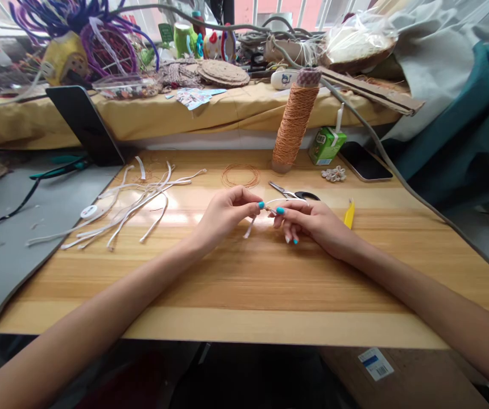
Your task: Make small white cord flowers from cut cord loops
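Above the middle of the wooden table, my left hand [236, 209] pinches a white cord [248, 228] between thumb and fingertips. One end of the cord hangs below that pinch, and another stretch arcs over toward the right. My right hand [308, 220] is closed on the same cord, thumb against the fingers. Between both thumbs a small tan wrapping or knot shows on the cord; its detail is too small to make out. Just behind my right hand lie scissors [289, 192] with black handles. A loose coil of thin orange-brown twine [240, 176] rests beyond my left hand.
Several white cords [142, 204] lie scattered at left. Behind stand a spool of orange twine [296, 122] and a green carton [327, 146]. At right are a phone [366, 161], a beaded cluster [333, 174] and a yellow tool [349, 214]. A grey cable [381, 145] runs along the right.
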The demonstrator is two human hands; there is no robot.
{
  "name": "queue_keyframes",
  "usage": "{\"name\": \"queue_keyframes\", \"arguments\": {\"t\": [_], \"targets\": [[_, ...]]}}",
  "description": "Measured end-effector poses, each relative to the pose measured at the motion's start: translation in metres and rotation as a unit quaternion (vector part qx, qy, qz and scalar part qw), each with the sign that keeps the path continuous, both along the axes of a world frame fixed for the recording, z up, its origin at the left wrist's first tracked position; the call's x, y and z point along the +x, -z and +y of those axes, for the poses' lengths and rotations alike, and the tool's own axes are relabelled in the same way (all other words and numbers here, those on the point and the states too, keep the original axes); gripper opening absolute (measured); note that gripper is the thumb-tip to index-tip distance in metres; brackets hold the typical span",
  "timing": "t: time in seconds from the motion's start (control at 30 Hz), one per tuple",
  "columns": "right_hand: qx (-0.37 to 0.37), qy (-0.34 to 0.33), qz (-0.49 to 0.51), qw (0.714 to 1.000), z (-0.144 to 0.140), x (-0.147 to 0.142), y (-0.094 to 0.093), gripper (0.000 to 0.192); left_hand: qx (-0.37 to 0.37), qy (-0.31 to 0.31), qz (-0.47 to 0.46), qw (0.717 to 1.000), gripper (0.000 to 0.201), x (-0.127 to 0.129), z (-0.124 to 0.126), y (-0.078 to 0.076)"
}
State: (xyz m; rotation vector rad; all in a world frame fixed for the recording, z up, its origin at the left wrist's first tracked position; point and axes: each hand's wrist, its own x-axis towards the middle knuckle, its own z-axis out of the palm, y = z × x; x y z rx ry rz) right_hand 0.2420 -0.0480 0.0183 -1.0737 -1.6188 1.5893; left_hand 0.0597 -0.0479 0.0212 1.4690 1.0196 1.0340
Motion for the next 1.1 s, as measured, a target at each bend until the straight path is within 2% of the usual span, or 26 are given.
{"name": "queue_keyframes", "arguments": {"t": [0.2,0.33,0.5,0.63,0.87,1.1], "targets": [[0.0,0.013,0.001,1.0,-0.002,-0.002,0.002,0.028,0.016,0.012,0.046,0.999,0.014,0.002,-0.002,0.002],[0.03,0.011,-0.014,0.999,-0.003,-0.002,0.002,0.026,0.077,0.047,0.128,0.988,0.019,0.003,-0.005,0.001],[-0.024,-0.04,-0.008,0.999,-0.004,-0.001,-0.001,0.03,0.162,0.04,0.159,0.973,0.013,0.003,-0.008,0.0],[-0.047,-0.038,0.011,0.998,-0.006,-0.002,-0.001,0.027,0.186,0.051,0.165,0.967,0.01,0.003,-0.008,0.001],[-0.098,-0.012,0.017,0.995,-0.009,-0.005,-0.005,0.028,0.171,0.083,0.139,0.972,0.011,0.004,-0.011,0.001],[-0.175,0.034,0.087,0.98,-0.013,-0.009,-0.012,0.013,0.05,0.09,0.04,0.994,0.017,0.004,-0.01,0.001]]}}
